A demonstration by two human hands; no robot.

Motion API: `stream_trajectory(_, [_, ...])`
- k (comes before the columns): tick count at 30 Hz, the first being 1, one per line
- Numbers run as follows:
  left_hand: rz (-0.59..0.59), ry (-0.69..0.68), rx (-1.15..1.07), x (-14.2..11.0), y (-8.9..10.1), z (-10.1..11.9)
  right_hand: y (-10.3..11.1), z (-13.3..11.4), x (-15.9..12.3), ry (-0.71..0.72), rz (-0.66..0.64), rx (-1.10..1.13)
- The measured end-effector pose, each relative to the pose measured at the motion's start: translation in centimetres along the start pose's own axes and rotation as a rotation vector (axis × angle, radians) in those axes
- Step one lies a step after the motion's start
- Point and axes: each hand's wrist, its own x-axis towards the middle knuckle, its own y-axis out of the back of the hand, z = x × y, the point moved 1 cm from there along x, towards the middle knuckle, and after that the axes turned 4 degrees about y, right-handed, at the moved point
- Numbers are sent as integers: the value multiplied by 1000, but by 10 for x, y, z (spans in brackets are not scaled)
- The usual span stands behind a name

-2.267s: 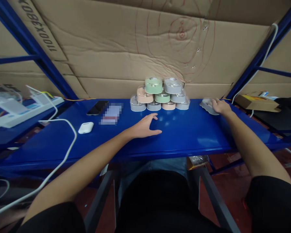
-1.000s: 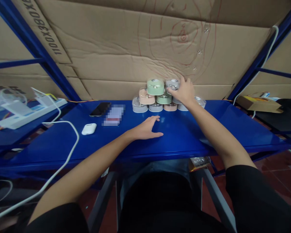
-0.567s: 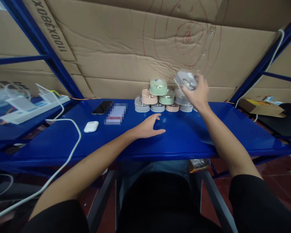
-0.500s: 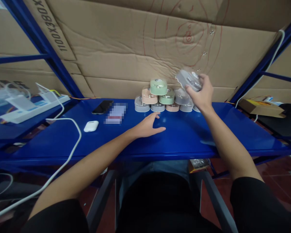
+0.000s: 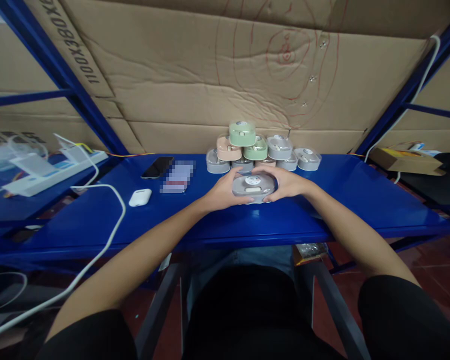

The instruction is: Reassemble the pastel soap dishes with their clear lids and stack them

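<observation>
Two-hand hold on grey box [image 5: 253,190], nr. stack [image 5: 255,149].
L hand [image 5: 224,192] + R hand [image 5: 289,184] clasp opp. ends; next move prob. needs level grip.

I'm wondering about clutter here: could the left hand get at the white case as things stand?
Probably yes, but the left hand would first have to release the grey box; nothing seems to stand between that hand and the white case.

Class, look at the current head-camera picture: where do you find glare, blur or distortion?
Head view: small pale glints on the blue table, just in front of the grey box between the hands; head view: mosaic blocks hide detail beside the dark phone; head view, left: soft detail around the power strip.
</observation>
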Motion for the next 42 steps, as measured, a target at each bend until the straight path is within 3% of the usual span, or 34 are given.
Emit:
stream_trajectory(9, [-13,-69,56,-1,-4,2,-17,-12,5,7,42,-99])
stream_trajectory(13, [-24,-71,98,-3,1,3,6,-12,-1,-60,107,-57])
stream_trajectory(18, [-102,-139,212,-6,8,6,47,8,-19,-274,144,-120])
stream_trajectory(23, [-178,-171,232,-7,7,6,57,27,-26,-413,49,-186])
stream_trajectory(30, [-160,-165,266,-7,7,11,55,46,-28,-470,10,-223])
stream_trajectory(34, [-164,-176,249,-6,8,14,56,57,-30,-417,-4,-227])
stream_trajectory(38, [-75,-146,301,-2,13,10,53,59,-30,-431,-37,-221])
stream_trajectory(42, [15,-67,412,0,30,3,51,56,-29,-474,-55,-252])
